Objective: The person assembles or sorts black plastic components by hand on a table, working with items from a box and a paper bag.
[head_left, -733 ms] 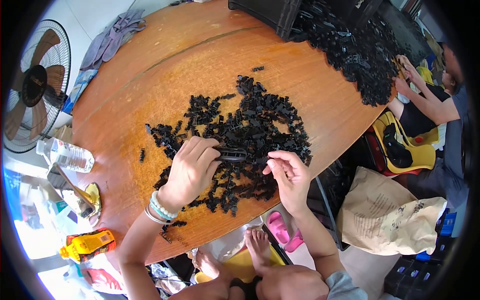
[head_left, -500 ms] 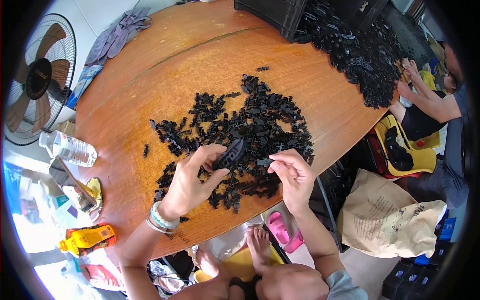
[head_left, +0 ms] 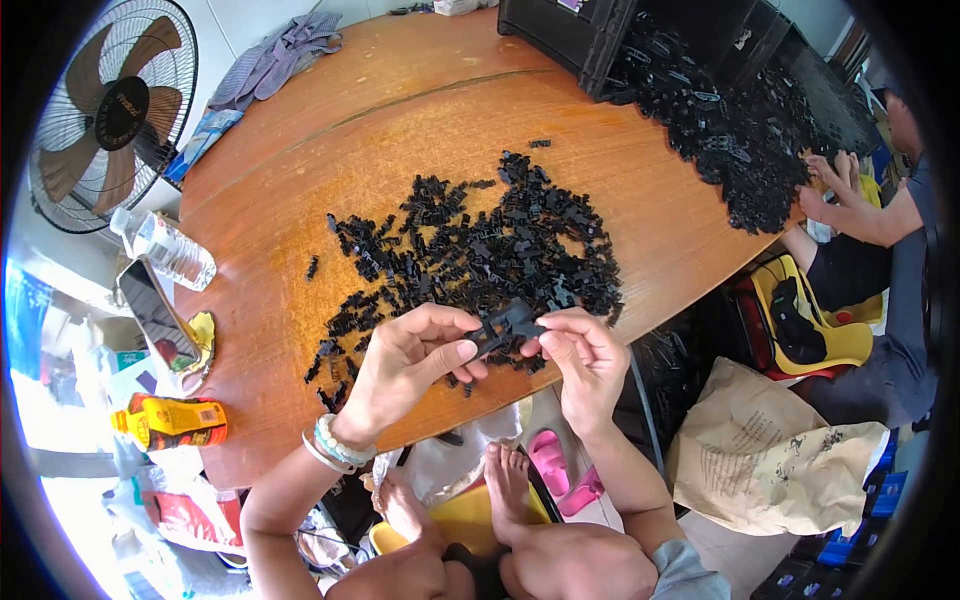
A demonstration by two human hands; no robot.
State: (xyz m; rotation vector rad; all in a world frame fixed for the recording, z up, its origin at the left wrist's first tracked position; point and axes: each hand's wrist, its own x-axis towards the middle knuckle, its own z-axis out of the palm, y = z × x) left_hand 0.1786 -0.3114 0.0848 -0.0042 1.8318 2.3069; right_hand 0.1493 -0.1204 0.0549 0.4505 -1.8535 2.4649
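My left hand (head_left: 398, 372) pinches a black moulded plastic part (head_left: 508, 322) between thumb and fingers, over the near side of the table. My right hand (head_left: 588, 372) is closed on a small black plastic clip (head_left: 533, 330), held against the right end of that part. Exactly how the two pieces meet is hard to make out at this size. Just beyond both hands spreads a loose pile of small black clips (head_left: 470, 245) on the wooden table (head_left: 265, 215). A bracelet circles my left wrist.
A larger heap of black parts (head_left: 715, 150) spills from a black crate (head_left: 560, 35) at far right, where another person's hands (head_left: 830, 185) work. Along the left edge are a fan (head_left: 120, 115), a water bottle (head_left: 170, 250), a phone (head_left: 158, 312) and a yellow bottle (head_left: 175, 422). A paper bag (head_left: 770, 460) stands right.
The black part in my left hand has turned, and its underside now shows. My right hand has brought the small clip up against it. The view has shifted slightly.
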